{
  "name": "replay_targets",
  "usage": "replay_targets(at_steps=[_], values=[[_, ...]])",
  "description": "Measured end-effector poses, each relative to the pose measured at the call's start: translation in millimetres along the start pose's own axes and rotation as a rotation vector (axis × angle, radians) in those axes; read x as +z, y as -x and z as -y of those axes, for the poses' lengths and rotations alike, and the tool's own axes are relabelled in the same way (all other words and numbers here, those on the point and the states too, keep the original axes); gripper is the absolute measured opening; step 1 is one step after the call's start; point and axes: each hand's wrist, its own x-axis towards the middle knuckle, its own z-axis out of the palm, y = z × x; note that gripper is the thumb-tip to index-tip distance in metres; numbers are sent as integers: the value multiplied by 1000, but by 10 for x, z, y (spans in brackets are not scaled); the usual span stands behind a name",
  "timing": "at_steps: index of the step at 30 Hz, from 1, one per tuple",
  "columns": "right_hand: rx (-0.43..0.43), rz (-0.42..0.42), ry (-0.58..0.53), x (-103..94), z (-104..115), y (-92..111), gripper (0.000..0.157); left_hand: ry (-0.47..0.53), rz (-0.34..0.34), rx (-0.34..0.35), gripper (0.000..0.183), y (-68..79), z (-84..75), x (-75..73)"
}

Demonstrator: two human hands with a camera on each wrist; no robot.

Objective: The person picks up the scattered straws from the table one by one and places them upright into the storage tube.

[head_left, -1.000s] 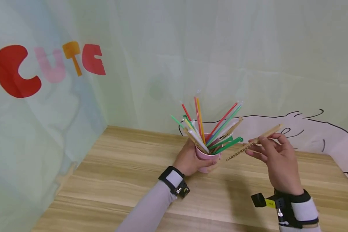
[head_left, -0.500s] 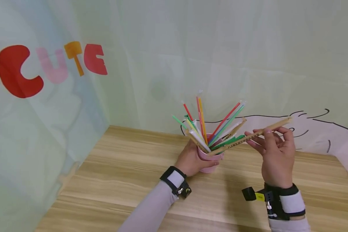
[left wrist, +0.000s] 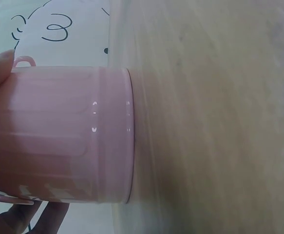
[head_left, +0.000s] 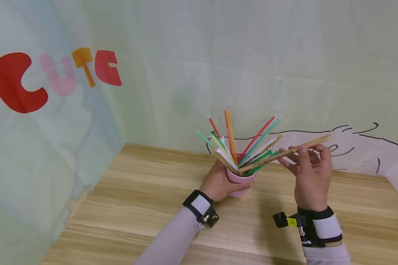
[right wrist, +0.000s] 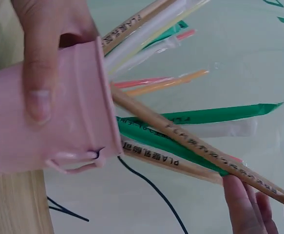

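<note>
My left hand (head_left: 215,182) grips a small pink bucket (head_left: 237,179), its thumb across the front, and the left wrist view shows the bucket's side (left wrist: 59,131) down to its base. Wrapped straws fan out of the mouth: red and orange ones (head_left: 231,136), a red one (head_left: 258,132) to the right, green-wrapped, white and brown ones. Between thumb and fingers, my right hand (head_left: 311,180) pinches a brown paper-wrapped straw (head_left: 295,149) printed with dark lettering. This straw slants down left, and in the right wrist view its far end (right wrist: 127,100) is at the bucket's rim.
The bucket is over a wood-grain tabletop (head_left: 146,206). A pale fabric backdrop (head_left: 172,73) with coloured letters and a line drawing rises behind and to the left of the table. A small loop handle (right wrist: 76,163) sticks out from the bucket's side.
My right hand has moved left with the brown straw, whose lower end went from beside the bucket to its mouth. My left hand stays on the bucket.
</note>
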Motion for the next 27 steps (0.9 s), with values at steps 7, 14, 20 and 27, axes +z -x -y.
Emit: replay_targets(at_steps=[7,14,20,27], values=[[-20,79,302,48,-80,29,20,38,6,14,93,-17,-1,-1],[-87,93,697,24,-110,51,26,19,12,-8,95,-15,-7,5],[-194,194,764,3,-86,41,24,26,7,2,95,-12,-5,10],[-282,291,845,4,-166,68,19,15,2,-26,102,6,-15,14]])
